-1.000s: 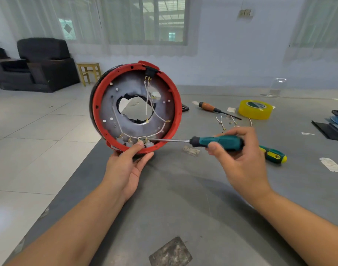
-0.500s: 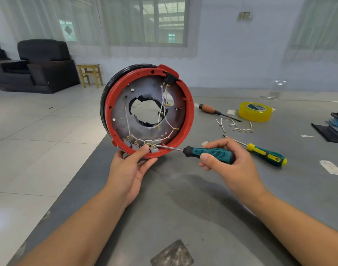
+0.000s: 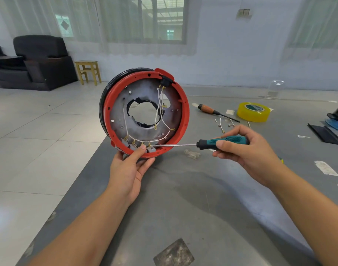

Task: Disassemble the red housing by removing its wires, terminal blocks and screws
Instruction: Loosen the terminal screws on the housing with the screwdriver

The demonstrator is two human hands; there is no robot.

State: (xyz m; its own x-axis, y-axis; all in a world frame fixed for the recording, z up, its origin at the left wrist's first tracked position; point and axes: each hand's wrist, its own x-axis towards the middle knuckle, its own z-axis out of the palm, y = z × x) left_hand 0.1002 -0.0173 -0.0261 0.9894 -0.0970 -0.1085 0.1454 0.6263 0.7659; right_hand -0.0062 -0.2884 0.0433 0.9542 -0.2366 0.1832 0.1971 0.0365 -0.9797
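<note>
Gripping red housing [image 3: 184, 120] — left hand [image 3: 128, 169]; right hand [image 3: 249, 150] fingers clasp screwdriver [image 3: 202, 144].

We cannot see the left hand's [image 3: 130, 170] fingers behind the red housing [image 3: 184, 120]; only its thumb shows on the near rim, covering part of the terminal blocks [image 3: 151, 149]. The screwdriver [image 3: 224, 141] tip meets those blocks, but the screw there is too small to make out. The right hand [image 3: 247, 148] hides much of the teal handle, and a second screwdriver [image 3: 282, 160] behind it shows only as a yellow-green sliver, so perhaps its end. At the far right the black and blue items [image 3: 337, 117] are cut by the edge. At the far left the armchair [image 3: 39, 60] is partly cropped.
</note>
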